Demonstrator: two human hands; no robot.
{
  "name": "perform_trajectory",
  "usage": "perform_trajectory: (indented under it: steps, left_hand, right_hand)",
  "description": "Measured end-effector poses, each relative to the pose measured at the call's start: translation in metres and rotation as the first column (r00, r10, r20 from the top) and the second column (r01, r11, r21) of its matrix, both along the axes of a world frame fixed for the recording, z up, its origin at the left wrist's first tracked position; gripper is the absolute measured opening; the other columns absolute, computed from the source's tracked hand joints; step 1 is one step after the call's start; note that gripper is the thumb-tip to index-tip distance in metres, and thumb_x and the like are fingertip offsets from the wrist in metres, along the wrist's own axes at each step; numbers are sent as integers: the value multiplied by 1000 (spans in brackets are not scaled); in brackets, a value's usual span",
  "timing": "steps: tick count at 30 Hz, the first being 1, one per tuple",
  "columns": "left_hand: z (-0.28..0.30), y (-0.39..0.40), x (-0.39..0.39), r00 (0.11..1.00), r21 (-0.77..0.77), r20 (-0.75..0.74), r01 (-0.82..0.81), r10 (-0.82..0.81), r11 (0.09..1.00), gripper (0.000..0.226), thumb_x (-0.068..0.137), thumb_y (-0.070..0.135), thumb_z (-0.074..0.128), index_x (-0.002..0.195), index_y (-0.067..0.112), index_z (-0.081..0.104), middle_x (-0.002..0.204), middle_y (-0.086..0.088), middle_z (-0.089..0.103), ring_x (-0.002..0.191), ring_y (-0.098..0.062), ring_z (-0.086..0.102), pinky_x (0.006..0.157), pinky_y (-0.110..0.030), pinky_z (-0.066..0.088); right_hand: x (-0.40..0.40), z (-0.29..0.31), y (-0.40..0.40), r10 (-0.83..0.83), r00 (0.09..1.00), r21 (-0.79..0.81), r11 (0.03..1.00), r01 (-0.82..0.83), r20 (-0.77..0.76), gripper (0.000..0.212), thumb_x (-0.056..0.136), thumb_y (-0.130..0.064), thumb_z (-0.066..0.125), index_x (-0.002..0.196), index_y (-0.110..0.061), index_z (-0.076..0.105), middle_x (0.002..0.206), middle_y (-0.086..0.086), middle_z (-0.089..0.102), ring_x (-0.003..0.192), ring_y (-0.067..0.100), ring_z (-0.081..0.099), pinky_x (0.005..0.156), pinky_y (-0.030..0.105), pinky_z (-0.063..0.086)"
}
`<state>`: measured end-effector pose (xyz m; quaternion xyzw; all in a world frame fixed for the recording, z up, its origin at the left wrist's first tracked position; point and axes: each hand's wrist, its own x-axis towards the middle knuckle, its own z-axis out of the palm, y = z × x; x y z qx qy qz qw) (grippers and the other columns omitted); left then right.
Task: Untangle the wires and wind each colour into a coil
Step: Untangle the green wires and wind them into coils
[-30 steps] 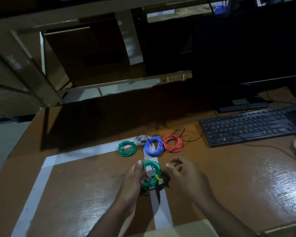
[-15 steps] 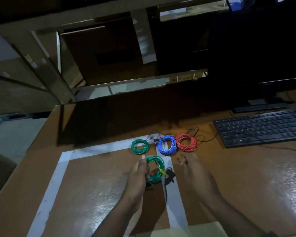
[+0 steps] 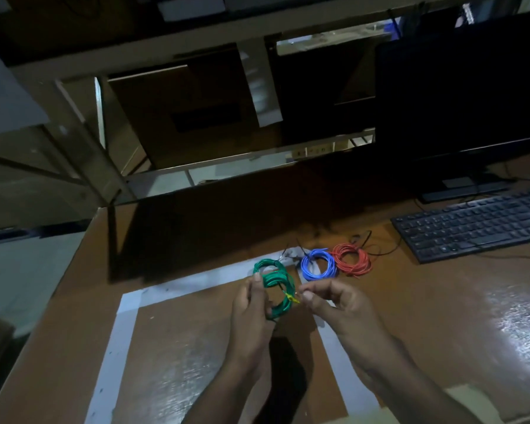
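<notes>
The left hand [image 3: 251, 313] holds a green coil [image 3: 280, 293] up off the table [image 3: 441, 316], its fingers curled round the coil's left side so the ring stands nearly upright in front of the person. A yellow tie [image 3: 291, 298] sits on the coil's right edge, and the right hand [image 3: 340, 304] meets it there, thumb and forefinger pinched together on the tie's end; the other fingers are curled loosely. Just behind the held coil, partly hidden by it, a second green coil [image 3: 265, 266] lies flat on the table. To its right lie a blue coil [image 3: 318, 264] and a red coil [image 3: 352, 259], the two touching side by side. Thin dark wire ends [image 3: 363, 238] stick out past the red coil. White tape [image 3: 178, 286] marks a square on the table; the flat coils lie along its far edge, and the hands are above its right strip. Further right sits a black keyboard [image 3: 471, 224], with a dark monitor [image 3: 459, 87] standing behind it. The room is dim, and light glares off the table at the right. No containers are in view.
</notes>
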<state>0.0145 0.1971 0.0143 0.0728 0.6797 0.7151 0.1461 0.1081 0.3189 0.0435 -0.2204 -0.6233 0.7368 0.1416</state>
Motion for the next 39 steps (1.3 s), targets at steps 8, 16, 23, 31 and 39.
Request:
perform_trajectory:
  steps: [8, 16, 23, 31, 39]
  left_hand:
    - [7, -4, -7, 1000, 87, 26, -7, 5, 996, 42, 109, 38, 36, 118, 9, 64, 94, -4, 74, 71, 5, 69, 56, -11, 50]
    - [10, 0, -8, 1000, 67, -10, -4, 5, 998, 41, 110, 35, 36, 112, 6, 64, 79, 4, 63, 60, 11, 58, 54, -9, 45]
    - [7, 2, -4, 996, 16, -94, -7, 8, 1000, 38, 108, 39, 38, 107, 14, 67, 74, 8, 67, 64, 5, 58, 56, -15, 46]
    - [6, 6, 3, 986, -15, -169, -1, -2, 1000, 39, 103, 49, 42, 106, 20, 67, 95, -6, 73, 88, -19, 70, 70, -36, 55]
    - [4, 10, 6, 988, 48, -140, -62, 68, 997, 25, 107, 30, 47, 104, 13, 64, 93, -7, 68, 76, -6, 61, 59, -20, 50]
  right_hand:
    - [-1, 4, -16, -18, 1000, -31, 999, 17, -10, 9, 90, -14, 73, 94, -19, 79, 92, 1, 78, 76, 8, 67, 74, 23, 56]
    - [-9, -8, -23, -34, 996, -111, 993, 43, 81, 8, 90, -4, 71, 96, -5, 76, 78, 11, 73, 67, 14, 65, 64, 24, 55]
    - [-23, -9, -29, -76, 989, -82, 993, 87, 124, 7, 87, -3, 75, 93, -7, 75, 70, 9, 72, 62, 16, 66, 61, 27, 57]
    - [-25, -4, -29, -164, 980, -47, 984, 171, 116, 16, 86, -7, 77, 97, -9, 66, 76, 5, 76, 68, 20, 75, 72, 37, 63]
    - [-22, -3, -29, -250, 967, -41, 967, 251, 41, 13, 88, -6, 75, 97, -8, 65, 87, 10, 76, 78, 18, 77, 68, 25, 61]
